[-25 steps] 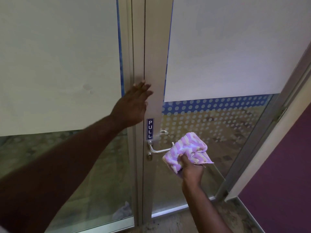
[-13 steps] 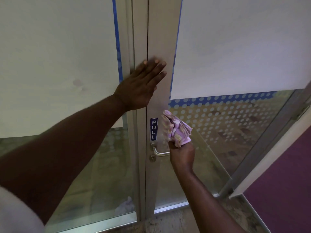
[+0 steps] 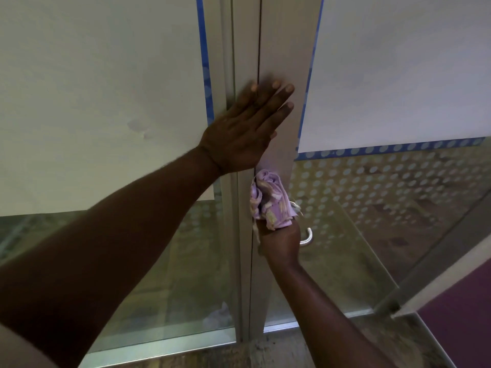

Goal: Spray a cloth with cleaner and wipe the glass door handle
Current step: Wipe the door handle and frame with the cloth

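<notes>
The cloth (image 3: 271, 200), lilac with pale yellow stripes, is bunched up against the metal door frame. Only the curved silver end of the door handle (image 3: 307, 236) shows, just right of it.

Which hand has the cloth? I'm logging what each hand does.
The right hand, lower down by the door handle, is closed around the bunched purple cloth. The left hand lies flat and empty on the door frame above it.

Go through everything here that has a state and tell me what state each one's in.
left hand: open, flat against the door frame
right hand: closed on the cloth
cloth: bunched, pressed to the frame
door handle: mostly hidden, only its end visible
</notes>
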Motion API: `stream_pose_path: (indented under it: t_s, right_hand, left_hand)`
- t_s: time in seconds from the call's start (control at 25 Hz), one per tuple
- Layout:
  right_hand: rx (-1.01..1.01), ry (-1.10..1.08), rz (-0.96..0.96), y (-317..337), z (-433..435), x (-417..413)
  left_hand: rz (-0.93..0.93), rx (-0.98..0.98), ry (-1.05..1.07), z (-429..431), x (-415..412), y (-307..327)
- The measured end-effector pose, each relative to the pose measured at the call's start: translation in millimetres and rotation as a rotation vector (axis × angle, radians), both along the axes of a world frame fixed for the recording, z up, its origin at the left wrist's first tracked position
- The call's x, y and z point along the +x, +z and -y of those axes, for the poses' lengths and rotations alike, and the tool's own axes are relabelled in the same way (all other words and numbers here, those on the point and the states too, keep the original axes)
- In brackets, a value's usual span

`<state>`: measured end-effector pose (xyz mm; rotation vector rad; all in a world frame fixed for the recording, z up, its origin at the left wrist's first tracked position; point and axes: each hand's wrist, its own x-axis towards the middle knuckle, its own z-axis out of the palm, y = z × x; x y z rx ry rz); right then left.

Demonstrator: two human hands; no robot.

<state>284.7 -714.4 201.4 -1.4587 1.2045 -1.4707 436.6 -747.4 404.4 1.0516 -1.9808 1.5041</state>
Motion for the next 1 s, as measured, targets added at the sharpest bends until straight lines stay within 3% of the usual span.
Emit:
stream_pose_path:
  t_s: [0.48, 0.84, 1.0]
  right_hand:
    - [0.226, -0.004, 0.014, -59.7, -10.5, 14.1]
    - [0.117, 0.0, 0.212, -19.3, 2.7, 25.7]
    - [0.025, -0.109, 0.324, 18.2, 12.1, 22.7]
  left_hand:
    - [0.003, -0.009, 0.012, 1.0, -0.3, -1.4]
    - [0.015, -0.037, 0.019, 3.1, 1.0, -2.6]
    - [0.015, -0.033, 0.027, 1.7, -0.3, -2.7]
